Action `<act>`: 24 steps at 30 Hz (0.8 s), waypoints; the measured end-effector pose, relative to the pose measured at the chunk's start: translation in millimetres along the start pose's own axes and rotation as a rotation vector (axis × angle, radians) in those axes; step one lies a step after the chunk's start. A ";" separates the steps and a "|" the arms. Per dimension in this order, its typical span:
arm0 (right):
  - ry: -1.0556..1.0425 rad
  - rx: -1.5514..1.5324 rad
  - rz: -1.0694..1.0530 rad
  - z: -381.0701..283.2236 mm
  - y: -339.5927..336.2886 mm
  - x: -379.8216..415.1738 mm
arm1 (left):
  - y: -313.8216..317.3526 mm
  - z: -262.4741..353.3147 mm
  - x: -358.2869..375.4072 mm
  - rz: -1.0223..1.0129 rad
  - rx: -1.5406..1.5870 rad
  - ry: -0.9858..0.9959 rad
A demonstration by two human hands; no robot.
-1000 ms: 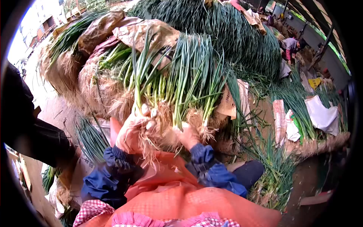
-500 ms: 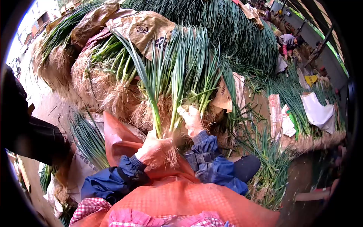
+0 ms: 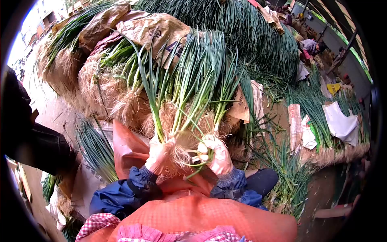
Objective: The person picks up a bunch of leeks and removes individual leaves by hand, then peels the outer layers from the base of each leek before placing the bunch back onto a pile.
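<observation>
My left hand [image 3: 160, 155], in a pale glove, is closed round the lower stalks of green onions [image 3: 155, 109], near their roots. The stalks fan upward, and the pale roots [image 3: 181, 155] hang beside the hand. To the right, my right hand [image 3: 217, 155], gloved too, has curled fingers round thin green and yellowish leaves [image 3: 197, 164] that cross in front of the roots. Behind both hands stand more green onions [image 3: 201, 68] with their roots toward me.
Sacking [image 3: 149, 30] covers part of the onion heap [image 3: 258, 44]. Loose onions [image 3: 94, 145] lie at left, others [image 3: 286, 181] at right. A dark-clothed leg [image 3: 36, 141] is at far left. A person [image 3: 310, 47] bends at upper right. An orange apron [image 3: 201, 218] covers my lap.
My right hand has moved right and down from the stalks and now has thin leaves in its fingers. My left hand has shifted slightly, and the held stalks lean further left.
</observation>
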State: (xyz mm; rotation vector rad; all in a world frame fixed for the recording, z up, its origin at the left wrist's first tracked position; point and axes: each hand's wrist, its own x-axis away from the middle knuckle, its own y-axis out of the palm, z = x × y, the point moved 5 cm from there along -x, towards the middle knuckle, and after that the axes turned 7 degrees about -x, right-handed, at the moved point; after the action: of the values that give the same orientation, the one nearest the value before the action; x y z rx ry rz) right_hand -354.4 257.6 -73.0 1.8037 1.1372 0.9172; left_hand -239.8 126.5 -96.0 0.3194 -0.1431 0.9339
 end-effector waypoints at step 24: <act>-0.526 1.568 0.228 3.5 5.2 -46.4 | 18.1 -5.7 20.3 -0.311 0.039 -0.045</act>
State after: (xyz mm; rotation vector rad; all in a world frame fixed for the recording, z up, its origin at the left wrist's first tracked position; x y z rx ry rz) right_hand -365.1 212.2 -77.2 3.1084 1.3634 -0.6851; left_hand -242.5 154.0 -92.3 0.3870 -0.1127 0.6224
